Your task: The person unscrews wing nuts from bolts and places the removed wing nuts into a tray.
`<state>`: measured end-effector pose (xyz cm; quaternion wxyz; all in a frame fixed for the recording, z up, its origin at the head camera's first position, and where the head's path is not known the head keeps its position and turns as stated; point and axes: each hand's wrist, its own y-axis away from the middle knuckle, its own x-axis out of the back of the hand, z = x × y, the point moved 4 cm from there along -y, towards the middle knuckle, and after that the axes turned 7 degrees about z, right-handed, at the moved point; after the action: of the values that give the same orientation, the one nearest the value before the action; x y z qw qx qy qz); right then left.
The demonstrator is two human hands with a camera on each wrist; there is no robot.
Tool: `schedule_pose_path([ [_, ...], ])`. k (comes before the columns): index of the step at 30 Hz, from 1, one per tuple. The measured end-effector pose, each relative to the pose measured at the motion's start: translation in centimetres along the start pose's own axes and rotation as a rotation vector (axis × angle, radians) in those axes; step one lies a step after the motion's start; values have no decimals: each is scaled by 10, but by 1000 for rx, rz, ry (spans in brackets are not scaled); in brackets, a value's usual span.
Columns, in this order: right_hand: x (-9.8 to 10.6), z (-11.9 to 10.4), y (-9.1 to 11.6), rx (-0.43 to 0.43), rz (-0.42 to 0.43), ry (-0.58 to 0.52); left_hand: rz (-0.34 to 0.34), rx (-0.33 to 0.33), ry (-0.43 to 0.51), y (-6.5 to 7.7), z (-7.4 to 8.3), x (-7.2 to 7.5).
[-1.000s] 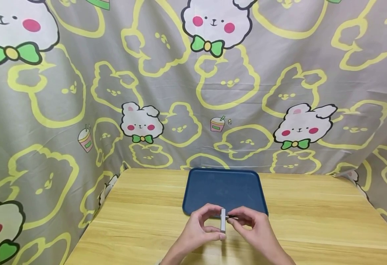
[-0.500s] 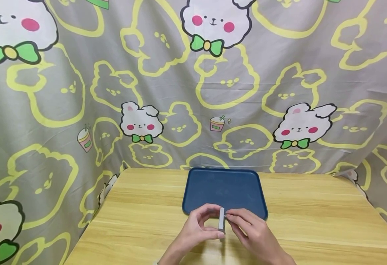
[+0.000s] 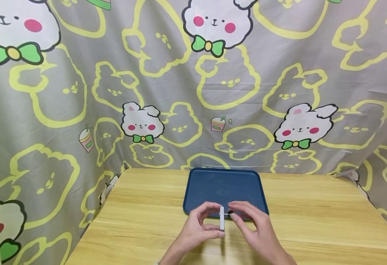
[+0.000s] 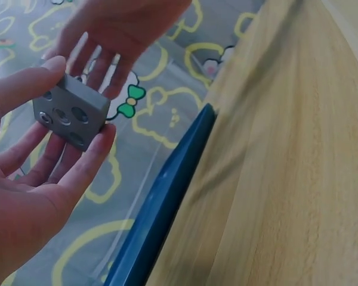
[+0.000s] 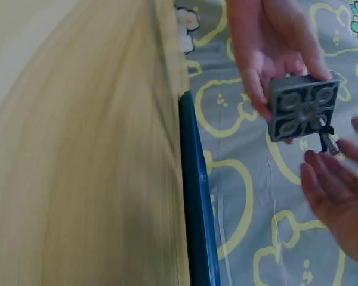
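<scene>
My left hand [image 3: 196,224] holds a small grey square block [image 3: 222,219] upright by its edges, between thumb and fingers. In the left wrist view, the block's [image 4: 68,102] smooth face shows several round holes. Its other face, with raised rings, appears in the right wrist view. There a threaded screw [image 5: 332,145] sticks out near one corner, with a black wing nut [image 5: 326,131] on it. My right hand [image 3: 258,224] is beside the screw, fingers spread round its end, thumb tip right at the black nut [image 3: 230,214] in the head view.
A dark blue tray [image 3: 224,187] lies on the wooden table [image 3: 140,206] just beyond my hands. A grey curtain [image 3: 193,81] with rabbit prints hangs behind the table and along both sides.
My right fingers were pinching at the screw, then bunched close against the block, hiding the black nut. Now they are spread and drawn slightly back, and the nut shows. The left hand keeps its hold.
</scene>
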<state>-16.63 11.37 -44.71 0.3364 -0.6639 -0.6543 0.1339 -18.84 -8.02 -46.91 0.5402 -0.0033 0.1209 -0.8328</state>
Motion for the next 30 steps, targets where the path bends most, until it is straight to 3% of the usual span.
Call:
schedule_pose_path([
  [4, 2, 12, 0, -410, -38, -187, -25, -19, -26, 0, 1, -4],
  [6, 2, 18, 1, -548, -78, -260, -37, -23, -44, 1, 0, -6],
  [9, 2, 24, 3, -666, -156, -347, -51, -37, -66, 1, -1, -7],
  [12, 2, 28, 4, -718, -226, -423, -61, -80, -80, 1, -2, -8],
  [17, 3, 30, 4, -733, -268, -473, -79, -166, -81, 2, -3, -9],
  [21, 4, 28, 3, -693, -262, -450, -85, -162, -62, 2, -3, -9],
  [25, 4, 19, 1, -542, -233, -373, -82, -133, -34, 2, -3, -7],
  [30, 1, 8, 0, -298, -142, -214, -54, -49, -4, 1, -4, -2],
])
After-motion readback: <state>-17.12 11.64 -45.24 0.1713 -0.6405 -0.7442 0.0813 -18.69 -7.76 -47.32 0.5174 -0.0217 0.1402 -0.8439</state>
